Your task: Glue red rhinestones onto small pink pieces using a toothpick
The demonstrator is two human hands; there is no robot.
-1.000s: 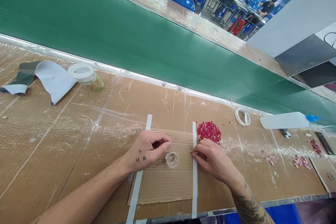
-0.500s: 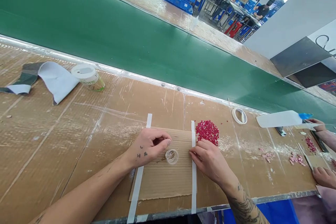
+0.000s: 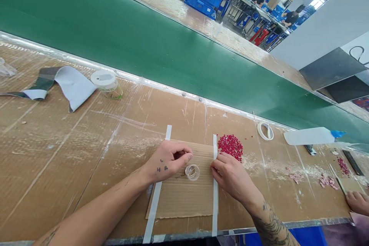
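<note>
My left hand [image 3: 170, 160] hovers over a corrugated cardboard sheet [image 3: 178, 196], its fingertips pinched together just left of a small clear plastic cup [image 3: 192, 172]. Nothing shows between those fingers. My right hand [image 3: 232, 175] rests with its fingertips at a white tape strip [image 3: 215, 169] along the sheet's right edge. Its fingers are closed, and anything tiny in them is hidden. Right above that hand lies a pile of small red beads [image 3: 230, 147] on the brown-papered bench [image 3: 72, 161].
Beyond the bench runs a green conveyor belt [image 3: 115, 27]. A tape roll [image 3: 265, 130], a white plastic bottle with a blue cap [image 3: 309, 136], a jar of toothpicks [image 3: 106, 84], and pink pieces [image 3: 327, 182] lie about. A co-worker's hand [image 3: 357, 202] reaches in at the right.
The view has shifted slightly. A co-worker's upper hand at the right edge has left the frame, while the lower one has moved right. My hands stay near the cup and tape strip.
</note>
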